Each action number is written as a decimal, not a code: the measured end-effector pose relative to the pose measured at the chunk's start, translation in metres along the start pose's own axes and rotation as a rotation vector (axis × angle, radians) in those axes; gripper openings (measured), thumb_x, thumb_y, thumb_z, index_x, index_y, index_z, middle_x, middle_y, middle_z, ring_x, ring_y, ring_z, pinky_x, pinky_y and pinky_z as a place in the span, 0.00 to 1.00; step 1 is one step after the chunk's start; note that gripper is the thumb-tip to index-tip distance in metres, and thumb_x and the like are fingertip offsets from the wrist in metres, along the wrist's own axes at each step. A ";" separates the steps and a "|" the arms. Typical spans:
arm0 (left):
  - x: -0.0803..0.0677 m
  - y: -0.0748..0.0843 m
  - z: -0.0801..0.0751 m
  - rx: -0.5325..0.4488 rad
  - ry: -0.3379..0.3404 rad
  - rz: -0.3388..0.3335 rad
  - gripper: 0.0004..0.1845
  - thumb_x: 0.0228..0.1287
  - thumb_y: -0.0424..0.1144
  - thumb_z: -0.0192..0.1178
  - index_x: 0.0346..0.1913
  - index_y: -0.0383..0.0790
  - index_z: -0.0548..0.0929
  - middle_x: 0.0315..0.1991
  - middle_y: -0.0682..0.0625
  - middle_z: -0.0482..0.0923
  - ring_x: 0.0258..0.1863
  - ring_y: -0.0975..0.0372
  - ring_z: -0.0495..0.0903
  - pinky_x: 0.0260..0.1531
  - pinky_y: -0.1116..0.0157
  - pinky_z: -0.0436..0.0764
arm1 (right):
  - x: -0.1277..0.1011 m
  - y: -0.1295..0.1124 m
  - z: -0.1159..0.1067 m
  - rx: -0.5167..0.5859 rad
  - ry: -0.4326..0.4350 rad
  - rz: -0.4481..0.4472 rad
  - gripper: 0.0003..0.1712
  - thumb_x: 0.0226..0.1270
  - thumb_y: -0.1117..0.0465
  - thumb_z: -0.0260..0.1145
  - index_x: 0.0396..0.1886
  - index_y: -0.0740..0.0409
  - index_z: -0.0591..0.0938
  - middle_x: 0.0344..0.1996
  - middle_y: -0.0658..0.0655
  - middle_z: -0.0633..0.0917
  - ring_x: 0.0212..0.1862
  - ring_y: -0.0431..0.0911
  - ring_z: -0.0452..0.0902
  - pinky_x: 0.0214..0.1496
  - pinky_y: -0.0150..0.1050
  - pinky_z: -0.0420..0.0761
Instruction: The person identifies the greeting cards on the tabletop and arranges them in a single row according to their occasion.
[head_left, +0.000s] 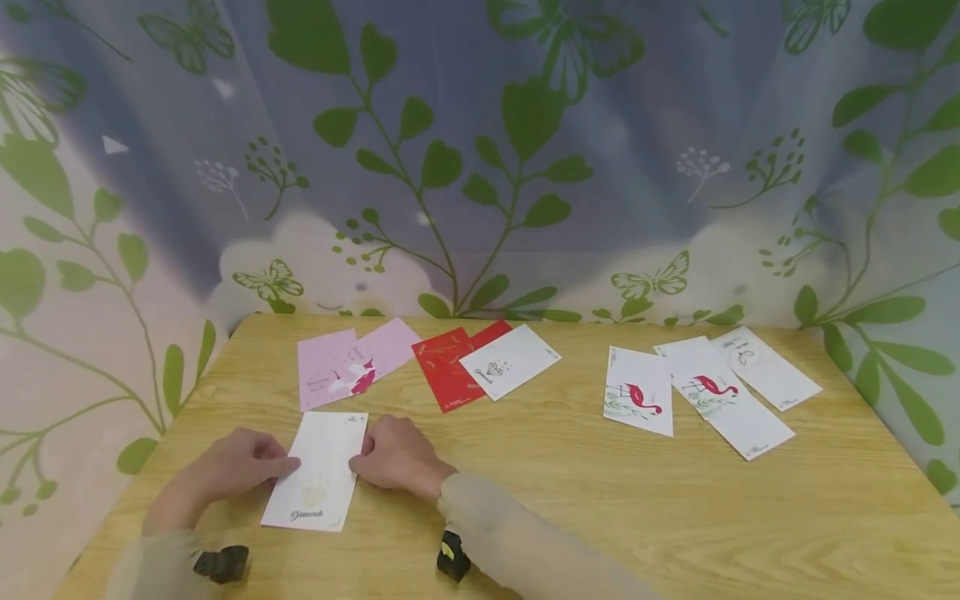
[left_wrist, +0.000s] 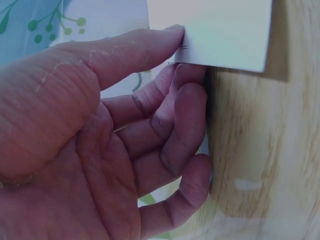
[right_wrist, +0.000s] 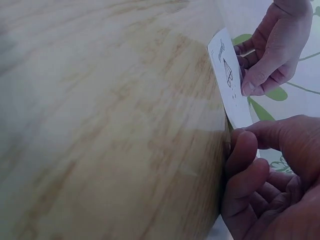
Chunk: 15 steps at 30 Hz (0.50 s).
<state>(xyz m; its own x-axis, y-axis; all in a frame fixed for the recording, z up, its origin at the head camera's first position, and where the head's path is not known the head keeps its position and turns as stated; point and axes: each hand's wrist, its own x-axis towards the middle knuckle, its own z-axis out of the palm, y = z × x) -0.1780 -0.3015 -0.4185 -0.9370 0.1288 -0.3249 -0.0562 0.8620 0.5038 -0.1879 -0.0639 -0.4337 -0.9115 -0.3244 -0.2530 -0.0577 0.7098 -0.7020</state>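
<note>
White and lying near the front left corner of the wooden table, a card with faint print at its near end sits between two hands. On the card's left, the left hand pinches the long edge, thumb on top and curled fingers tucked under. On the card's right, the right hand closes on the opposite edge the same way, its fingertips curled against the paper. Beyond the card lie two overlapping pink cards. To the right of those rest two red cards with a white diamond card laid over them. Well to the right of the held card lie two flamingo cards and another white card.
</note>
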 end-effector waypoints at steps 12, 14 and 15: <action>0.001 -0.023 -0.009 0.045 -0.032 0.012 0.16 0.68 0.48 0.65 0.38 0.36 0.86 0.33 0.51 0.83 0.33 0.62 0.73 0.34 0.64 0.72 | 0.005 -0.013 0.011 -0.065 0.000 -0.038 0.22 0.63 0.56 0.71 0.11 0.51 0.75 0.10 0.46 0.70 0.16 0.39 0.65 0.20 0.31 0.61; 0.001 -0.027 -0.011 0.060 -0.027 0.019 0.16 0.68 0.48 0.65 0.38 0.36 0.86 0.33 0.51 0.83 0.33 0.62 0.74 0.34 0.64 0.72 | 0.006 -0.016 0.014 -0.075 0.005 -0.039 0.21 0.63 0.55 0.71 0.12 0.51 0.76 0.10 0.46 0.70 0.16 0.39 0.65 0.19 0.31 0.61; 0.001 -0.030 -0.012 0.066 -0.022 0.023 0.16 0.68 0.48 0.65 0.38 0.36 0.86 0.33 0.51 0.83 0.33 0.62 0.74 0.34 0.64 0.73 | 0.006 -0.018 0.015 -0.077 0.007 -0.038 0.21 0.62 0.55 0.72 0.12 0.51 0.76 0.10 0.46 0.70 0.16 0.39 0.65 0.19 0.31 0.61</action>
<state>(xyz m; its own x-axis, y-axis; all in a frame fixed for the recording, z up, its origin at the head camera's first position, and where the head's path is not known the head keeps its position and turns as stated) -0.1818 -0.3329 -0.4241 -0.9299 0.1592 -0.3317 -0.0109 0.8892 0.4575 -0.1864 -0.0881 -0.4328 -0.9108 -0.3477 -0.2224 -0.1233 0.7434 -0.6574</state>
